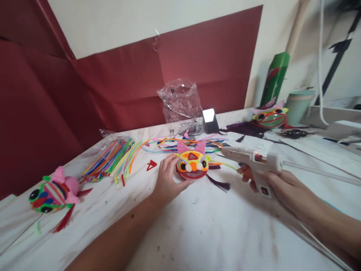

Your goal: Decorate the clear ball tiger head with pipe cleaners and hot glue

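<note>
White table [214,229]; left hand [166,178] holds pink-eared toy [193,164], right hand [279,184] glue gun [259,166].

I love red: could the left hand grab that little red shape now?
Probably not yet: the left hand is holding the colourful animal face, though the red shape lies uncovered nearby.

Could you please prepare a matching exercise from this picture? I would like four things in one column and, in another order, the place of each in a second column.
Things
1. White glue gun
2. Middle pink-eared figure
3. Small red piece
4. Tall green container

Places
A. Lying loose, near the left hand
B. At the back right, near a pale green cup
C. In the grip of the right hand
D. In the grip of the left hand

Pairs: 1-C, 2-D, 3-A, 4-B
</note>
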The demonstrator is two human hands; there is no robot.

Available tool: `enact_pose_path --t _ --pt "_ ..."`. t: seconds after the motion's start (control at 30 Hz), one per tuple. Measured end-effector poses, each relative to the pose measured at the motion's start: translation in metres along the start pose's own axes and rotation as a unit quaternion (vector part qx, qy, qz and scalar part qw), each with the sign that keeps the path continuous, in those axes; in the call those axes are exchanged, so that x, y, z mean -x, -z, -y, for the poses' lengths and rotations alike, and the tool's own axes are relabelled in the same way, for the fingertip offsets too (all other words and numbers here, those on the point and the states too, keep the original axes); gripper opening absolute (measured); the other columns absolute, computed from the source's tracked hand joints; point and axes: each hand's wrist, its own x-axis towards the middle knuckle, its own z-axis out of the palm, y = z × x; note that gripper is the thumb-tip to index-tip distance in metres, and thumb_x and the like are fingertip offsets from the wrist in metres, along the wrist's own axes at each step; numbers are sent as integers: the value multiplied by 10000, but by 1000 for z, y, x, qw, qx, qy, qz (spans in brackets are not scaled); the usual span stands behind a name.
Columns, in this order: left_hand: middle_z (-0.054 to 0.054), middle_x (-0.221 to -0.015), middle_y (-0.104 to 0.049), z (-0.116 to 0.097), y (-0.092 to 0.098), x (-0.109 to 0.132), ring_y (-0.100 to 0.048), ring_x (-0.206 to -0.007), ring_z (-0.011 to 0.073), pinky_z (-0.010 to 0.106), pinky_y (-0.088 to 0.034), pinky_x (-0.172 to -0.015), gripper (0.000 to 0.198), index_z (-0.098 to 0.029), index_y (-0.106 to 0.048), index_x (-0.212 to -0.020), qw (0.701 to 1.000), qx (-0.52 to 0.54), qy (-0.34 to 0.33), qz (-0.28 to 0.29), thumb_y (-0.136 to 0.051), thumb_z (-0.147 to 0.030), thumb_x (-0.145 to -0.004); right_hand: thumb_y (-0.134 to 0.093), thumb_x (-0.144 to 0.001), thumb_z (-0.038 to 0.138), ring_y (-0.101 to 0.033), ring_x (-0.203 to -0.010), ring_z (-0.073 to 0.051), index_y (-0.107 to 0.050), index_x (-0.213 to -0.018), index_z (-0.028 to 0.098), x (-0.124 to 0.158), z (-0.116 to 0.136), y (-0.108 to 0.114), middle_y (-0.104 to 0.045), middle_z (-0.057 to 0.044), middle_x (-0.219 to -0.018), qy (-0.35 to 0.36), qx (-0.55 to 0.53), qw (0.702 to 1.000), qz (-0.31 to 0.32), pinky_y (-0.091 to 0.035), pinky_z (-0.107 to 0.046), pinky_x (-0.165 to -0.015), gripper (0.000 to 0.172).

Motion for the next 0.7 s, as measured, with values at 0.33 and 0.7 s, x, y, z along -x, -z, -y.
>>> enact_pose_path --t 0.33,0.7 --pt "162 -1240 -554 -17 -15 -7 -491 -1167 304 475 -409 -971 610 -166 -489 -1223 995 -99 -18 10 -725 -358 -694 -505 -817 554 -562 -654 -206 -690 -853 196 14 12 2 -662 -61 -748 60 37 997 24 -451 -307 -604 405" --pt "134 -1276 -596 -39 -26 -19 -409 -1290 355 570 -263 -1065 557 -171 -504 -1215 981 -162 -108 29 -685 -394 -738 -482 -821 588 -663 -786 -263 -719 -919 217 28 5 4 -728 -86 -859 152 160 973 62 -547 -335 -705 451"
